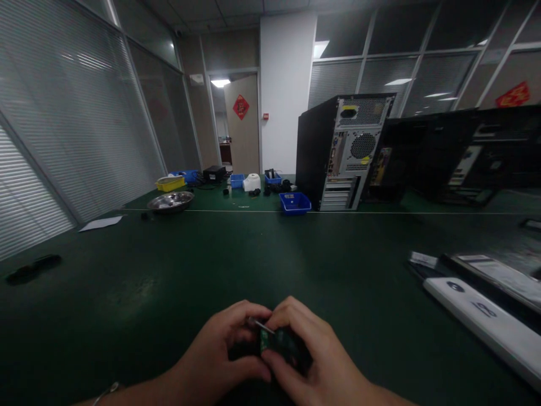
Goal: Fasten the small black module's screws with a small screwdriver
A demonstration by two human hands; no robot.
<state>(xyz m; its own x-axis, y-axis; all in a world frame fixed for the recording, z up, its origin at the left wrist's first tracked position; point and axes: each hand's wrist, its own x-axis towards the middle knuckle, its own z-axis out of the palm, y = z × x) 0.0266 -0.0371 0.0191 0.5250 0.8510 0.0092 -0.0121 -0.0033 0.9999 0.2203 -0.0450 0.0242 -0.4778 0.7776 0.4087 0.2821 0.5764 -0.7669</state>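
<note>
My left hand (226, 349) and my right hand (310, 352) meet low in the middle of the head view, just above the green table. Between them is a small dark device with a green circuit board (265, 338), mostly covered by fingers. The right fingers and thumb wrap round its dark body. On the left, the fingers curl toward it, with index fingertip and thumb closed at its near side. A thin silver metal strip or rod (264, 326) crosses the device's top; I cannot tell whether it is part of it.
A black computer tower (316, 149) stands at the back right beside a blue tray (295, 204). A metal bowl (171, 202) and paper (101, 224) lie back left. A black object (34, 269) lies at left. Right holds a long white case (486, 321) and flat devices.
</note>
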